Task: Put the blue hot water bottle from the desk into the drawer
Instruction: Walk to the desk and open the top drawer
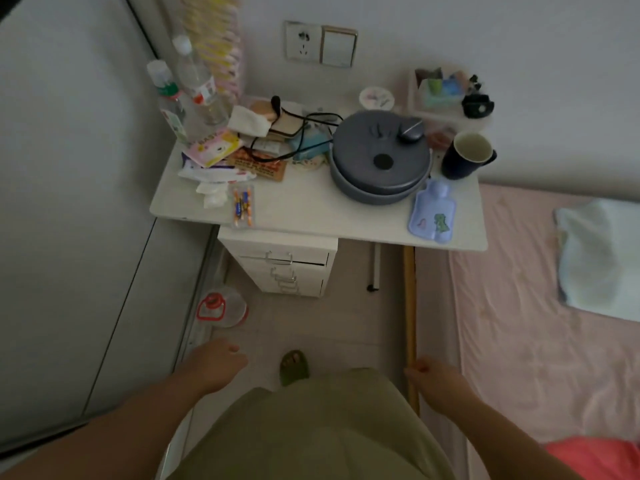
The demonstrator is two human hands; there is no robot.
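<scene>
The blue hot water bottle (pixel 432 212), pale blue with a green dinosaur print, lies flat near the front right corner of the white desk (pixel 311 209). Under the desk's left side stands a white drawer unit (pixel 284 268) with metal handles; its top drawer looks slightly ajar. My left hand (pixel 216 363) hangs low at the bottom left, fingers loosely curled, holding nothing. My right hand (pixel 434 377) hangs at the bottom right beside the bed edge, fingers loosely curled and empty. Both hands are far below and in front of the desk.
A grey lidded pot (pixel 379 161) sits just behind the bottle, a dark mug (pixel 465 155) to its right. Bottles, cables and packets crowd the desk's left and back. A pink bed (pixel 536 306) lies right, a grey wardrobe door (pixel 69 202) left, a plastic jug (pixel 221 308) on the floor.
</scene>
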